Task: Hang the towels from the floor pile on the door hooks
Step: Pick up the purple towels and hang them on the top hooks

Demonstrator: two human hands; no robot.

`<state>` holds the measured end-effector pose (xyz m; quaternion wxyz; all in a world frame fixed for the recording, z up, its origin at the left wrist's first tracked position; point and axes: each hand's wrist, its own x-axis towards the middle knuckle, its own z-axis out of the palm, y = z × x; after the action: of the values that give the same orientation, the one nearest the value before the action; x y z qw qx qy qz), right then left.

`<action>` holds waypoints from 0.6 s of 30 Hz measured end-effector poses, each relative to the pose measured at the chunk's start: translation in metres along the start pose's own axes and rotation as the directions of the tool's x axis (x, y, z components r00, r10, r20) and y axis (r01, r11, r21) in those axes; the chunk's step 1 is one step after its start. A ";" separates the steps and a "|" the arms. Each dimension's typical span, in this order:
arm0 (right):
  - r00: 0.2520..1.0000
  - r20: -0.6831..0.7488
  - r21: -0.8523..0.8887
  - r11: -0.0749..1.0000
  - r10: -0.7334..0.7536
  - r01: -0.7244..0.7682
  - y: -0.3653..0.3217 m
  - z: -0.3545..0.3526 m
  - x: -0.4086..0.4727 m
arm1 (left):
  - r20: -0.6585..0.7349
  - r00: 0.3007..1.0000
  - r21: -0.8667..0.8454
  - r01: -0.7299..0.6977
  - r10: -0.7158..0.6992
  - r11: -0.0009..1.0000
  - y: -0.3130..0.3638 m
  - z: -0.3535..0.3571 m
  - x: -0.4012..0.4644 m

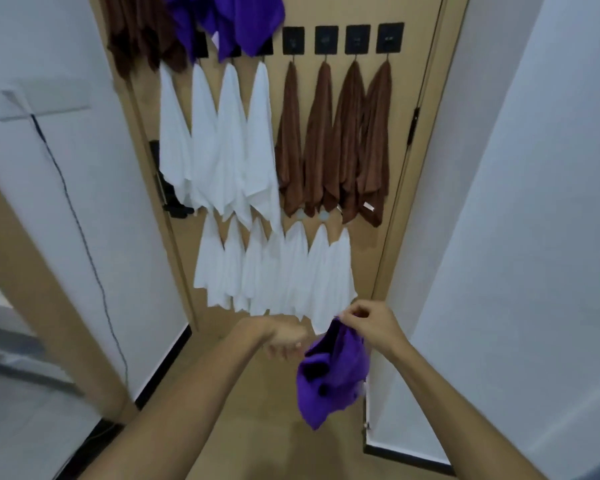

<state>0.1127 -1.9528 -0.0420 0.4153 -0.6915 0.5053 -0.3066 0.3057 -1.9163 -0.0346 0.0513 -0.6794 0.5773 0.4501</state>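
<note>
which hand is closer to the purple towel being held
Right. The right hand pinches the purple towel at its top edge. The left hand sits just left of it, fingers curled; contact is unclear.

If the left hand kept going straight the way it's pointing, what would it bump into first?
Most likely the purple towel that the right hand pinches at its top: the left hand points right, close beside it. Depth is unclear.
</note>
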 end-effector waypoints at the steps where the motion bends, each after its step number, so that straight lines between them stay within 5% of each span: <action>1: 1.000 0.010 -0.022 0.999 -0.027 0.027 -0.013 0.009 0.002 | -0.082 0.997 0.030 -0.010 0.012 0.999 -0.013 -0.010 -0.005; 5: 0.995 0.016 -0.057 0.993 -0.100 0.101 -0.056 0.032 0.003 | -0.388 0.909 0.086 -0.130 0.154 0.988 -0.046 -0.036 -0.019; 18: 0.935 -0.204 -0.104 0.956 -0.290 0.274 -0.129 0.018 -0.015 | -0.339 0.858 0.092 -0.379 0.386 0.921 -0.041 -0.012 -0.024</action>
<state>0.1803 -1.9150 0.0637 0.2835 -0.7341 0.4543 -0.4176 0.3479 -1.8925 -0.0296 -0.1351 -0.6197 0.7053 0.3167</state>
